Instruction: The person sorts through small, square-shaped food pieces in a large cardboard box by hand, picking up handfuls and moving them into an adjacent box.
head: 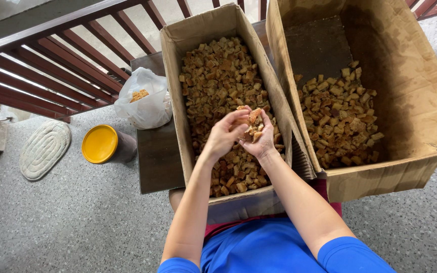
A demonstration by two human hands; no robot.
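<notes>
1. Head view looks straight down on two bare hands meeting over a long, narrow, open cardboard box (188, 38) heaped with small golden-brown toasted bread cubes (218, 76); the box runs from 6 o'clock, against the person's lap, up to 12 o'clock.
2. The left hand (224, 135) and the right hand (260, 137) are cupped together, fingertips touching, closed around a small clump of bread cubes (252, 126) lifted just above the heap; the clump sits between the two palms, at about the centre of the frame.
3. At 3 o'clock of the hands, a wider, deeper open cardboard box (410, 91) stands with its left wall touching the narrow box's right wall; it holds a shallower layer of like cubes (337, 114) at its near end, and its far floor is bare.
4. At 9 o'clock, a dark brown wooden tabletop (155, 151) carries the narrow box; its near edge and left edge show, with a strip of bare wood beside the box.
5. At 10 o'clock, on that table, a knotted clear plastic bag (145, 101) holds a few cubes, just beside the box's left wall.
6. Further toward 9 o'clock, on the speckled grey floor (77, 222), stands a round tub with a yellow lid (99, 144); beyond it lies an oval woven mat (44, 149); the floor from 7 to 8 o'clock is open.
7. A reddish-brown slatted railing (51, 65) closes off 10 to 11 o'clock.
</notes>
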